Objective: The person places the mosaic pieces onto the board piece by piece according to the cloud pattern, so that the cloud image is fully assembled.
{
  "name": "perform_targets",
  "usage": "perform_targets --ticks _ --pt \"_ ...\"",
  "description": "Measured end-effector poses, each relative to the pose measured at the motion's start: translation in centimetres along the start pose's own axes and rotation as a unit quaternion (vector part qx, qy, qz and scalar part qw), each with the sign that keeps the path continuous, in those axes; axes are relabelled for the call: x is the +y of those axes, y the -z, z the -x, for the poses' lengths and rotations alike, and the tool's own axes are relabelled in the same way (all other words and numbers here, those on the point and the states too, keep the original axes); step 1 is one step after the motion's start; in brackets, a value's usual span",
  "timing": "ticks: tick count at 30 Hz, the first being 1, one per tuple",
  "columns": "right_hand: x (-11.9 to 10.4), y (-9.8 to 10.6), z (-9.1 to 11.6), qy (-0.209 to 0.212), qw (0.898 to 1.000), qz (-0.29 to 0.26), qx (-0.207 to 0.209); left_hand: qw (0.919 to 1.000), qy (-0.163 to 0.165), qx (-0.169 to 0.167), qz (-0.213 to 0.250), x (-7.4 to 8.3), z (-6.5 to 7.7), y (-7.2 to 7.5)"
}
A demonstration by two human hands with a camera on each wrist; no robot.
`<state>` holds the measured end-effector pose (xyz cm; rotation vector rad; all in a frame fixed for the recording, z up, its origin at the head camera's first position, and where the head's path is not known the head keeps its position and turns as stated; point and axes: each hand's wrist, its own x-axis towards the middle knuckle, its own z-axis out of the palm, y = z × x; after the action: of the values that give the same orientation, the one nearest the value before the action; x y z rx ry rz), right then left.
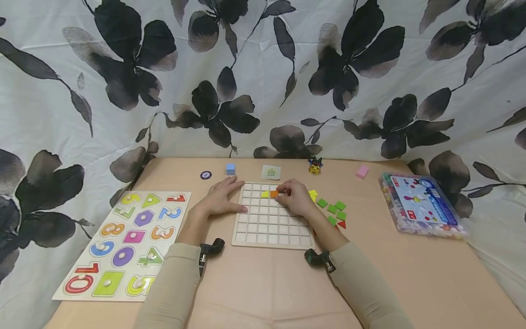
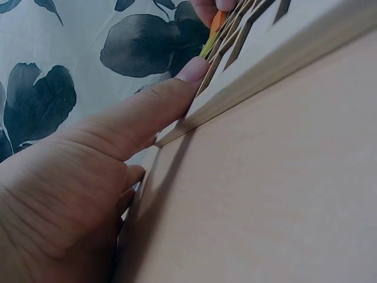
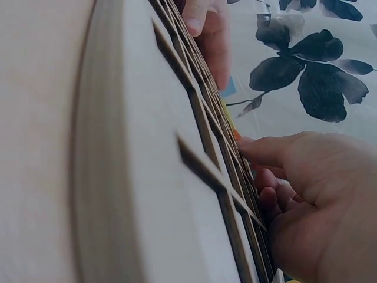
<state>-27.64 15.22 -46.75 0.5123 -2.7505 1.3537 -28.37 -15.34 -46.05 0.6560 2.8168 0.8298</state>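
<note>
A pale wooden grid board (image 1: pixel 251 237) lies in the middle of the table, divided into small square cells. In an upper row sit a yellow tile (image 1: pixel 265 194) and, right beside it, an orange tile (image 1: pixel 273 194). My right hand (image 1: pixel 297 197) reaches over the board's upper right part and pinches the orange tile between thumb and fingertips; the left wrist view shows the orange tile (image 2: pixel 218 22) under these fingers. My left hand (image 1: pixel 219 197) rests at the board's left edge, fingers extended, with the thumb (image 2: pixel 168 94) lying over the rim.
Loose green tiles (image 1: pixel 332 209), a yellow piece (image 1: pixel 313 193) and a red triangle (image 1: pixel 342 224) lie right of the board. A number puzzle (image 1: pixel 156 274) covers the left side. Behind stand a blue cube (image 1: pixel 230 169), a card (image 1: pixel 271 172) and a small figure (image 1: pixel 315 166); a plastic box (image 1: pixel 427 205) sits right.
</note>
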Motion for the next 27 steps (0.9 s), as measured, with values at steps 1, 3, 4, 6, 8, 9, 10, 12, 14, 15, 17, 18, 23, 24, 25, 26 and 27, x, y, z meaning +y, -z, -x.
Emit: perform_targets --ticks 1,3,4,6,8,9,10,12,14,15,17,18,23,24,25,26,27 --pt "0.0 0.0 0.0 -0.001 1.0 0.003 0.0 1.0 0.0 0.0 0.001 0.0 0.0 0.0" --pt "0.0 0.1 0.0 0.002 1.0 0.008 -0.001 1.0 0.001 0.0 0.004 0.1 0.0 0.0" --pt "0.0 0.1 0.0 0.003 1.0 0.01 -0.002 1.0 0.001 0.0 0.005 0.1 0.0 0.0" --pt "0.0 0.1 0.0 0.004 1.0 0.014 -0.003 1.0 0.003 0.0 0.007 0.1 0.0 0.0" --pt "0.0 0.0 0.0 0.004 1.0 0.017 -0.002 1.0 0.003 0.0 0.008 0.1 0.0 0.0" --pt "-0.1 0.0 0.0 0.004 1.0 0.017 -0.002 1.0 0.003 0.001 0.007 0.1 0.1 0.0" --pt "-0.1 0.0 0.0 0.004 1.0 0.017 -0.002 1.0 0.004 0.002 0.006 0.1 0.1 0.0" --pt "-0.2 -0.1 0.1 0.003 1.0 0.014 -0.002 1.0 0.004 0.004 0.004 0.0 0.2 0.0" --pt "-0.2 -0.1 0.1 -0.001 1.0 0.006 -0.003 1.0 0.005 0.005 0.004 -0.1 0.2 -0.1" --pt "-0.3 -0.1 0.2 -0.004 1.0 0.0 -0.005 1.0 0.004 0.005 0.003 -0.1 0.3 -0.1" --pt "-0.5 0.1 0.3 -0.013 1.0 -0.015 -0.009 1.0 0.003 0.003 0.005 -0.1 0.4 -0.1" --pt "-0.6 0.2 0.3 -0.016 1.0 -0.021 -0.009 1.0 0.003 0.003 0.007 -0.1 0.4 0.0" --pt "-1.7 2.0 0.6 -0.002 0.999 -0.053 -0.003 1.0 0.0 0.003 0.003 0.0 0.3 0.1" --pt "-2.0 2.5 0.6 0.006 0.999 -0.051 0.0 1.0 0.0 0.003 0.0 0.0 0.3 0.1" --pt "-2.2 2.9 0.7 0.014 0.999 -0.049 0.001 1.0 -0.001 0.003 -0.002 0.0 0.2 0.1" --pt "-2.4 3.4 0.8 0.018 0.999 -0.045 0.003 1.0 0.0 0.002 -0.003 -0.1 0.1 0.0" --pt "-2.5 3.8 0.9 0.02 0.999 -0.04 0.006 1.0 0.0 0.001 -0.003 -0.1 0.0 0.0"
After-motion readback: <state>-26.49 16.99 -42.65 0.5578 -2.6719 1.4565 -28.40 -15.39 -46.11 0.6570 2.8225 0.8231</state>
